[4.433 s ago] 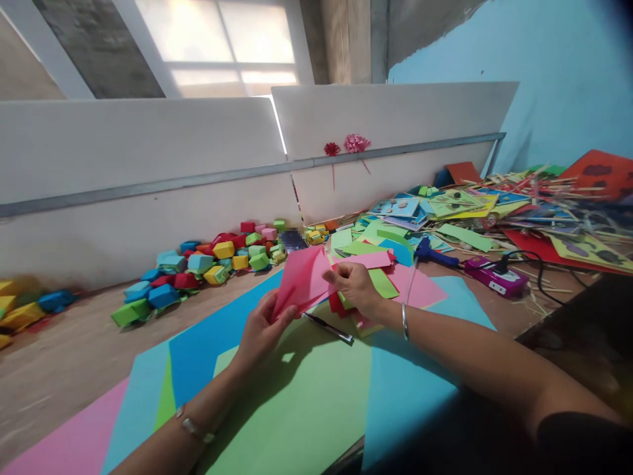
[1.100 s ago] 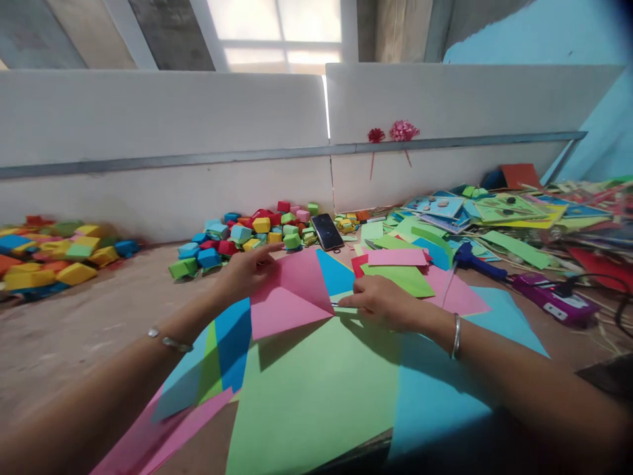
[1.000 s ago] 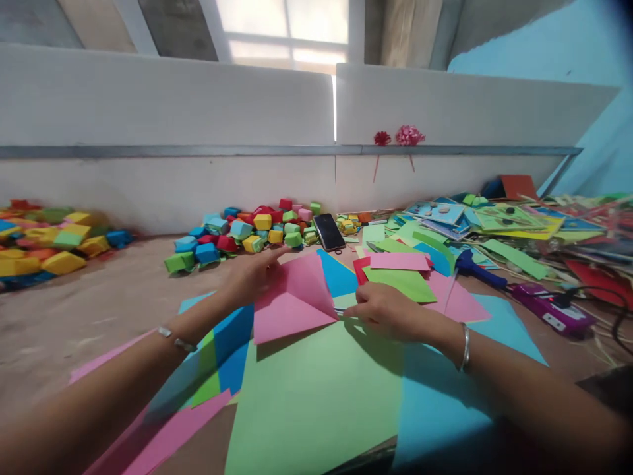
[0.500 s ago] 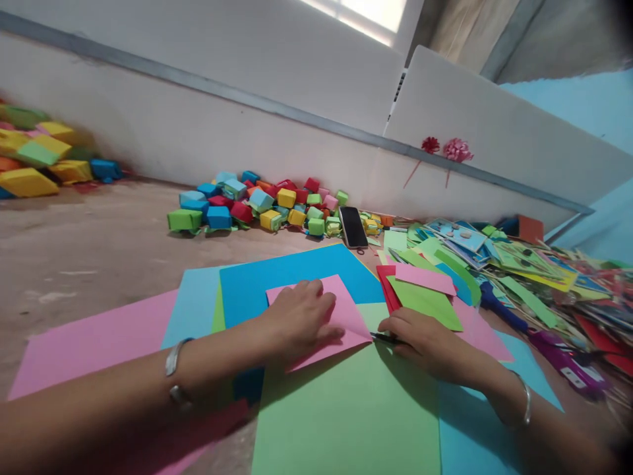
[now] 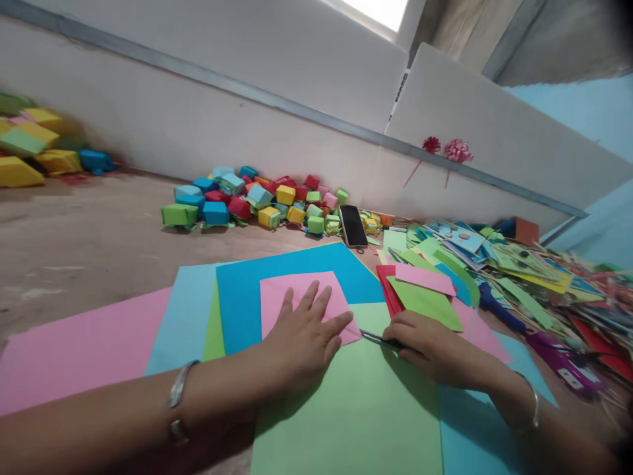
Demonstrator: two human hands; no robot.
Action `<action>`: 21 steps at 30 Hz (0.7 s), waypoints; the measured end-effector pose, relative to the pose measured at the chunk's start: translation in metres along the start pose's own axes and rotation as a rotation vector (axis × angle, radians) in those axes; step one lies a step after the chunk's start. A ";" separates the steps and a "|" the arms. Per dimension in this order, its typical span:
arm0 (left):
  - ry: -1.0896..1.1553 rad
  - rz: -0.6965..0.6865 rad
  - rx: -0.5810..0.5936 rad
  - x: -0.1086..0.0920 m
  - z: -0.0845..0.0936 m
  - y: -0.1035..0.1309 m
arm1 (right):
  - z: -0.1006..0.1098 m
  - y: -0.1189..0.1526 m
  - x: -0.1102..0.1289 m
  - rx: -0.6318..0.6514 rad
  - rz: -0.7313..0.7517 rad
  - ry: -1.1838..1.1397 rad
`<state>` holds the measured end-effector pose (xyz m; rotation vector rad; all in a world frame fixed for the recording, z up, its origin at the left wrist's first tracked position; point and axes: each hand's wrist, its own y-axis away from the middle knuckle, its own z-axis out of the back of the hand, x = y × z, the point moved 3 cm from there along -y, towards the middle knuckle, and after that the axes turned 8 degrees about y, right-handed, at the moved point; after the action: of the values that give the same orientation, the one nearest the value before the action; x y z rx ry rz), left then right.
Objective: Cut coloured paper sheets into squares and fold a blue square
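Observation:
A pink square of paper (image 5: 279,297) lies over blue sheets (image 5: 291,260) and a pale green sheet (image 5: 356,415). My left hand (image 5: 309,333) rests flat on the pink paper with its fingers spread. In my right hand (image 5: 420,340) is a thin metal blade (image 5: 372,336) with a dark handle, mostly hidden by the fingers; I cannot make out if it is a knife or scissors. Its tip is at the pink paper's right corner. Just beyond the right hand lie a lime green piece (image 5: 425,303) and a pink strip (image 5: 425,278).
Small coloured paper boxes (image 5: 267,198) and a phone (image 5: 353,225) stand along the wall. Larger paper boxes (image 5: 34,142) are at far left. A heap of paper scraps (image 5: 524,260) and a purple-and-blue tool (image 5: 561,359), possibly a glue gun, lie at right.
My left hand has gone from curled fingers to spread flat on the pink paper, which now lies flatter and slightly further left. The right hand stays near its place, with more of the blade showing.

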<state>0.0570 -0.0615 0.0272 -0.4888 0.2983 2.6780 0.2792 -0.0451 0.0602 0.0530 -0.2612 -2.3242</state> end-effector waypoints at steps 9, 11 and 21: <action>-0.041 -0.332 -0.073 0.011 -0.005 -0.012 | -0.003 -0.004 0.002 -0.090 0.073 -0.027; -0.016 -0.263 -0.082 0.013 -0.006 -0.013 | -0.002 -0.004 0.001 -0.102 0.076 0.007; 0.040 -0.178 -0.071 0.013 -0.005 -0.014 | -0.004 -0.004 0.000 -0.178 0.099 0.041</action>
<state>0.0529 -0.0459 0.0161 -0.5633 0.1626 2.5151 0.2771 -0.0429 0.0558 -0.0010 -0.0352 -2.2363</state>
